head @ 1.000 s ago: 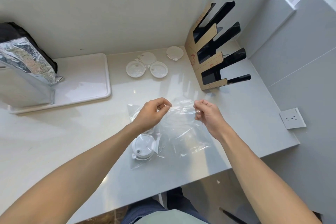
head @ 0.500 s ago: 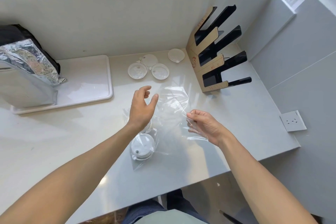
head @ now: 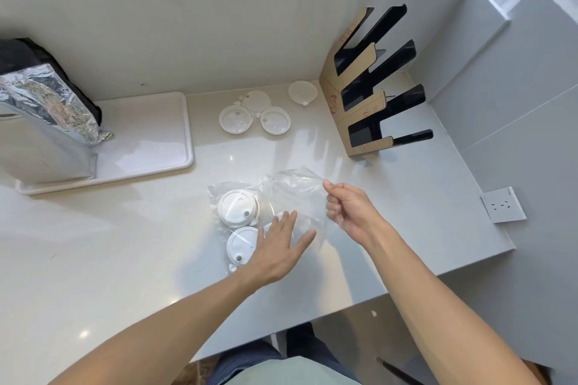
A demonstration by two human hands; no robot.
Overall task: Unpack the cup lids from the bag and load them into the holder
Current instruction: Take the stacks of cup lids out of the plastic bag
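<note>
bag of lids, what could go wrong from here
1. The right hand pinches only one edge of the clear bag; lifting it that way could spill the two lids inside onto the counter or over its near edge.
2. The left hand is open at the bag's mouth; the thin film could bunch or tear as it reaches in.
3. The holder stands empty and far from the bag, so each carry could drop a lid.

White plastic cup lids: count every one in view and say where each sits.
6. Two white plastic cup lids lie in the clear plastic bag. Four sit loose near the black slotted holder. More may be stacked unseen.
</note>
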